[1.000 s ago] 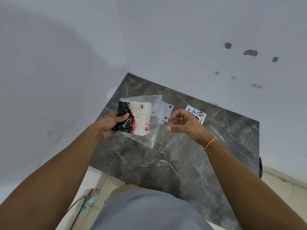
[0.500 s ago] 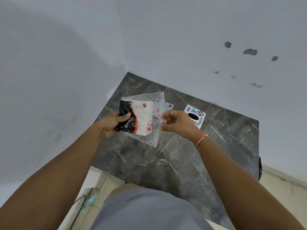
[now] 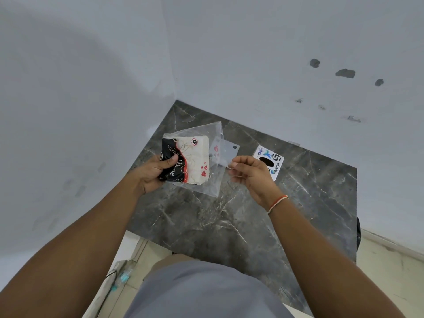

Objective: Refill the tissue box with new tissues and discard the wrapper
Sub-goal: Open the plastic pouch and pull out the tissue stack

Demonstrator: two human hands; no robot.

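My left hand grips the tissue pack, black, cream and red, through its clear plastic wrapper, and holds it just above the dark marble table. My right hand is to the right of the pack, fingers curled, and its fingertips pinch the lower corner of the wrapper's clear flap. The white tissue box, with a black oval opening and printed logos, lies on the table behind my right hand and is partly hidden by it.
The table stands in a corner between two pale walls. Its front and right edges drop to a light floor. A cable and a small teal item lie on the floor at the lower left. My grey-clothed body fills the bottom middle.
My right hand moved left to the wrapper's flap, then drew slightly back to the right with it. My left hand tilted the pack a little and kept its grip.
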